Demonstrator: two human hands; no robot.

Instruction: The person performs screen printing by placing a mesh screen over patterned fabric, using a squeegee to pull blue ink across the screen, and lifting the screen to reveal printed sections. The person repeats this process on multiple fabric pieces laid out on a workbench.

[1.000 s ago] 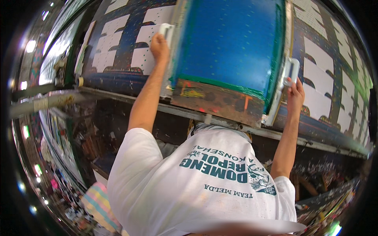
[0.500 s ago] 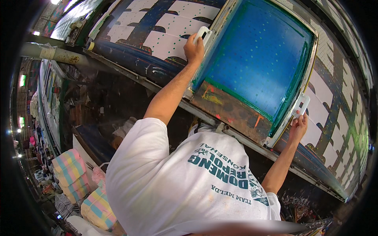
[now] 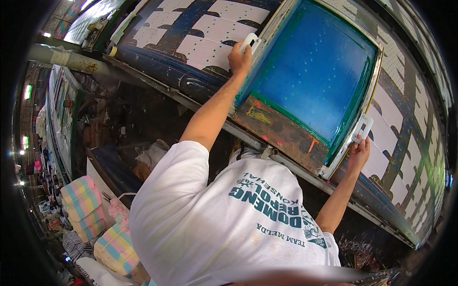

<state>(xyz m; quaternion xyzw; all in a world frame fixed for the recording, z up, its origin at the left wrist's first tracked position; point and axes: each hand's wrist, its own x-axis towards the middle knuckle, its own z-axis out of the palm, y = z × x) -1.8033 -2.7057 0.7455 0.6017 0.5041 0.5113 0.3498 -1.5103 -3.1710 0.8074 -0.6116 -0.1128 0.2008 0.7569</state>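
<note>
A printing screen with blue mesh, dotted pattern and green-smeared edges lies over the table in front of me. My left hand is closed round a white handle on the screen's left side rail. On the right side rail, my right hand pinches the lower end of a matching white handle. A paint-stained brown board covers the screen's near end. White cut cloth pieces with green dots lie to the left of the screen; whatever is under the mesh is hidden.
More pale cloth pieces lie right of the screen on the dark table. The table's metal edge runs between me and the screen. At lower left are stacks of striped pastel cloth and a pipe above them.
The view has shifted slightly. Both hands keep their grip on the handles, and the screen shows no clear movement over the table.
</note>
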